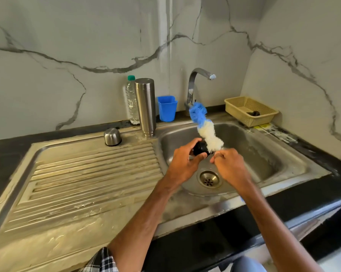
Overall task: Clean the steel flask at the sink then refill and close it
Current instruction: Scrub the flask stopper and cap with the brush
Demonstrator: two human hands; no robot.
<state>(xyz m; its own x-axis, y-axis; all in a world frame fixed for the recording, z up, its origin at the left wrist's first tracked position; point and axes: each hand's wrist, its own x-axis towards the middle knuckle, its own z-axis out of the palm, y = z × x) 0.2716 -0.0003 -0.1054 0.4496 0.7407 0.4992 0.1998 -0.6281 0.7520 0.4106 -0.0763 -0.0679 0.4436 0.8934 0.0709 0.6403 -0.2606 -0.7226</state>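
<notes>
Your left hand [182, 160] grips the stopper [200, 149], right hand [228, 163] pinches the brush [209, 137]: likely scrubbing. Next calls for rinsing under the tap [192, 85], twelve o'clock.

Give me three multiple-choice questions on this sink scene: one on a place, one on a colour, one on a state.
1. Where does the flask stand? A in the basin; B on the drainboard; C in the basket.
2. What colour is the cup by the tap? A red; B blue; C green.
3. What is the left hand doing? A gripping a black cap; B resting open; C holding the flask.
Answers: 1 B, it stands on the drainboard beside the plastic bottle. 2 B, its plastic is blue. 3 A, its fingers curl round the black cap.
</notes>
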